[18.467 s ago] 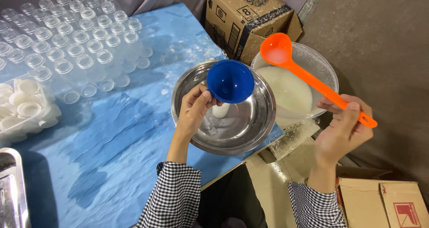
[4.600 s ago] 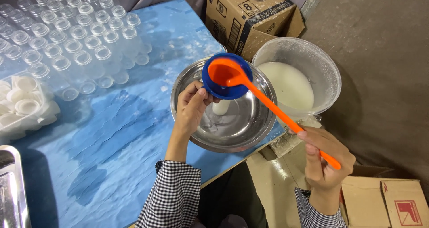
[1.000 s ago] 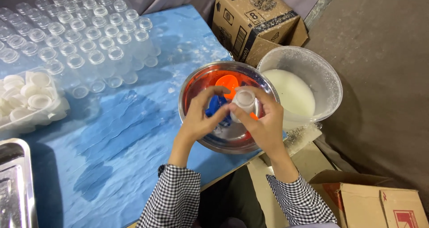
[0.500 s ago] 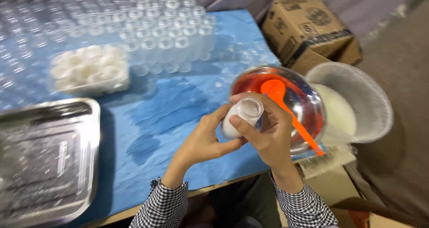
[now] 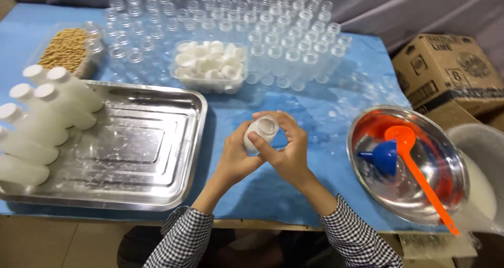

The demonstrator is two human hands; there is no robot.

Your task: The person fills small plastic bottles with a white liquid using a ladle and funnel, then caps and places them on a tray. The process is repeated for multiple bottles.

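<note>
Both hands hold one small clear bottle (image 5: 260,132) filled with white liquid, its mouth uncapped and tilted toward me, above the blue table cover (image 5: 310,105). My left hand (image 5: 237,155) cups it from the left and below. My right hand (image 5: 286,147) wraps it from the right, thumb across its side. To the right, an orange ladle (image 5: 415,165) and a blue funnel (image 5: 380,156) lie in a steel bowl (image 5: 457,163).
A steel tray (image 5: 131,147) at left carries several capped white bottles (image 5: 47,118). A clear tub of white caps (image 5: 209,66) sits behind my hands, among many empty bottles (image 5: 273,32). A tub of beans (image 5: 65,47), a basin of white liquid (image 5: 485,181) and a cardboard box (image 5: 446,68) stand around.
The ladle and funnel were put down in the steel bowl. Both hands took the filled bottle and carried it left, away from the bowl, as my view swung left onto the tray.
</note>
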